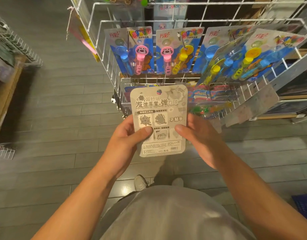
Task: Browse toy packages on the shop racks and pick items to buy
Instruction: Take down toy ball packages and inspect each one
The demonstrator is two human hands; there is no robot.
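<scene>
I hold a grey toy package [159, 108] with its printed back side facing me, in front of the white wire rack [166, 23]. My left hand [126, 137] grips its lower left edge, thumb pressed on the card face. My right hand [199, 137] grips the lower right edge the same way, fingers behind the card. On the rack above hang blue blister cards of bubble wands: one with blue and pink wands [132, 51], one with pink and yellow wands [177, 51], and others overlapping at the right [249, 56].
More colourful packages [209, 99] hang on a lower rack row behind the held card. A wire shelf [19, 44] on a wooden stand is at the left. Grey plank flooring [62, 118] runs below, with my shoes [140, 182] visible. A blue basket corner [303, 205] shows at the right.
</scene>
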